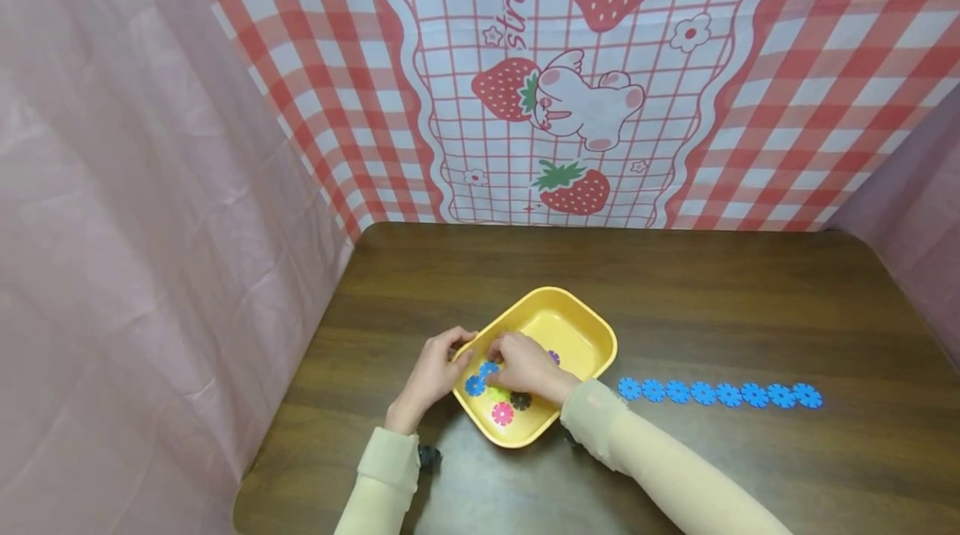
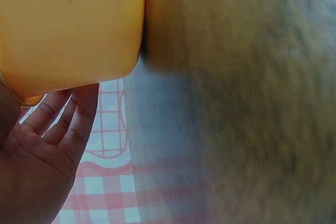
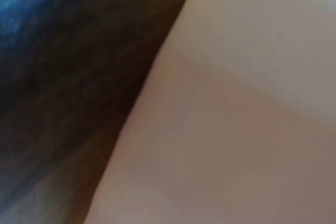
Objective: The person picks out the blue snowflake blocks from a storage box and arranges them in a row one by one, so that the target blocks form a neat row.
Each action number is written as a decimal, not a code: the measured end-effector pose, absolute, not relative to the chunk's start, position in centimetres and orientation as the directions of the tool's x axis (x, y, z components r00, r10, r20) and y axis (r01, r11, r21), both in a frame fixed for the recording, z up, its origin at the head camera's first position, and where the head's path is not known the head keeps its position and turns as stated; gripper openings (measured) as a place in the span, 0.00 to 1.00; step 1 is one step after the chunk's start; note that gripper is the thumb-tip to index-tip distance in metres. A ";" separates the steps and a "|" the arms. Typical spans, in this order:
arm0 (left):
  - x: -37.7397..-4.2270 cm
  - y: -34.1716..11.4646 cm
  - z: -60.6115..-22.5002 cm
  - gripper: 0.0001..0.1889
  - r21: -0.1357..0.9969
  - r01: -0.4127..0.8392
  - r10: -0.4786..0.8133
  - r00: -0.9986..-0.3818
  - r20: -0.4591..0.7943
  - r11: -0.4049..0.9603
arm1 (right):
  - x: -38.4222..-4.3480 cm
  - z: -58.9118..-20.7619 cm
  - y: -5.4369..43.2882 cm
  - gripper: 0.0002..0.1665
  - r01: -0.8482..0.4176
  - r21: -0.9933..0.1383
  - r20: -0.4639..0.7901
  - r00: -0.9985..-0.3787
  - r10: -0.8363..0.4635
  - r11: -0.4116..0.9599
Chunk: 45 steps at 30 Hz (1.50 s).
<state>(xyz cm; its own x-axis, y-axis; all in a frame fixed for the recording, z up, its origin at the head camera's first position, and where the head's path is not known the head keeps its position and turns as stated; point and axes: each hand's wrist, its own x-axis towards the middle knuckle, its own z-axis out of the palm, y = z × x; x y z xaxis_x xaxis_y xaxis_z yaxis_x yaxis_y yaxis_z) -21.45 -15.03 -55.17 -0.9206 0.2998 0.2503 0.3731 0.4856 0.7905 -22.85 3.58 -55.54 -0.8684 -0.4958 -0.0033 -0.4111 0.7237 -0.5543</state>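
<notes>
A yellow plastic basin [image 1: 577, 308] sits at an angle on the table. At its left side my left hand [image 1: 432, 370] grips the rim, thumb over the inside and fingers along the outer wall. The left wrist view shows those fingers against the basin's outside. My right hand [image 1: 522, 367] reaches down into the basin, fingers bent among the snowflake discs; its fingertips are hidden, so I cannot tell whether it pinches one. Around it lie blue discs [image 1: 475, 386], a pink disc [image 1: 502, 413], a black disc [image 1: 521, 402], a yellow-green disc [image 1: 497, 393] and a purple disc [image 1: 554, 357].
Right of the basin, a straight row of several blue snowflake discs [image 1: 703, 393] runs across the brown wooden table [image 1: 712, 293]. A strawberry-print cloth [image 1: 465, 135] hangs behind the table. A pink curtain [image 1: 150, 210] hangs at the left. The right wrist view is mostly a blurred pale surface.
</notes>
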 end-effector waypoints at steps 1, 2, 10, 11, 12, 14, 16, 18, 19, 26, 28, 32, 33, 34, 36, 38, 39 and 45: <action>-21.4 -15.0 -55.2 0.08 0.791 0.373 0.299 -0.921 0.251 0.485 | -22.9 -55.6 3.6 0.19 -0.412 -0.554 -0.003 -0.868 -0.497 0.723; -21.4 -15.0 -55.2 0.08 0.792 0.373 0.299 -0.921 0.251 0.484 | -22.9 -55.6 3.6 0.18 -0.418 -0.553 0.001 -0.866 -0.501 0.721; -21.4 -14.9 -55.1 0.08 0.792 0.360 0.296 -0.926 0.237 0.493 | -22.9 -55.6 3.6 0.16 -0.441 -0.539 0.011 -0.855 -0.518 0.717; -21.4 -14.9 -55.1 0.08 0.789 0.362 0.298 -0.925 0.237 0.496 | -22.9 -55.7 3.6 0.16 -0.443 -0.537 0.011 -0.854 -0.519 0.718; -21.4 -14.9 -55.1 0.08 0.791 0.359 0.297 -0.926 0.234 0.496 | -23.0 -55.7 3.6 0.16 -0.448 -0.533 0.013 -0.853 -0.522 0.718; -21.4 -14.9 -55.0 0.08 0.791 0.357 0.298 -0.926 0.231 0.497 | -23.0 -55.7 3.5 0.16 -0.451 -0.528 0.014 -0.852 -0.523 0.720; -21.4 -14.9 -55.0 0.08 0.790 0.357 0.299 -0.926 0.230 0.498 | -23.1 -55.8 3.4 0.16 -0.452 -0.524 0.013 -0.852 -0.523 0.723; -21.4 -14.9 -55.0 0.08 0.791 0.354 0.298 -0.927 0.226 0.499 | -23.1 -55.9 3.4 0.15 -0.457 -0.515 0.015 -0.851 -0.525 0.725; -21.4 -15.0 -55.0 0.08 0.790 0.354 0.299 -0.927 0.226 0.501 | -23.1 -55.9 3.3 0.14 -0.458 -0.512 0.015 -0.851 -0.525 0.727; -21.3 -15.0 -55.2 0.08 0.790 0.369 0.306 -0.921 0.240 0.490 | -23.0 -55.7 3.4 0.12 -0.478 -0.452 0.046 -0.855 -0.516 0.753; -21.3 -14.9 -55.2 0.08 0.793 0.368 0.305 -0.921 0.241 0.486 | -23.0 -55.7 3.4 0.11 -0.464 -0.441 0.056 -0.869 -0.492 0.768; -21.4 -14.9 -55.1 0.08 0.796 0.359 0.303 -0.925 0.231 0.488 | -23.1 -55.7 3.5 0.12 -0.424 -0.444 0.060 -0.893 -0.445 0.790; -21.3 -14.9 -55.1 0.08 0.794 0.358 0.305 -0.925 0.228 0.491 | -23.1 -55.7 3.5 0.13 -0.420 -0.445 0.061 -0.896 -0.441 0.791; -21.4 -14.9 -55.1 0.08 0.794 0.354 0.305 -0.926 0.223 0.493 | -23.1 -55.7 3.5 0.14 -0.416 -0.450 0.061 -0.897 -0.437 0.790; -21.4 -14.9 -55.2 0.08 0.796 0.347 0.307 -0.928 0.213 0.496 | -23.1 -55.6 3.6 0.15 -0.410 -0.459 0.066 -0.900 -0.430 0.788; -21.4 -15.0 -55.2 0.08 0.797 0.344 0.308 -0.928 0.209 0.496 | -23.0 -55.4 3.8 0.16 -0.409 -0.466 0.074 -0.902 -0.426 0.784; -21.4 -15.0 -55.2 0.08 0.795 0.350 0.311 -0.926 0.214 0.496 | -22.9 -55.3 3.9 0.16 -0.414 -0.463 0.085 -0.901 -0.425 0.784; -21.4 -15.0 -55.2 0.08 0.793 0.355 0.307 -0.925 0.223 0.496 | -22.7 -54.5 4.8 0.14 -0.436 -0.453 0.149 -0.897 -0.417 0.777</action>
<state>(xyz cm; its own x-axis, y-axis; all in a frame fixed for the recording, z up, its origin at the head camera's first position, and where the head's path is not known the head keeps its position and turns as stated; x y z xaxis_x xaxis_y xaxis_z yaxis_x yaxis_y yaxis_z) -21.41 -15.01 -55.22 -0.9253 0.3069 0.2227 0.3552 0.4958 0.7925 -22.67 4.76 -54.50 -0.8967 -0.4168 0.1489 -0.4365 0.7771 -0.4534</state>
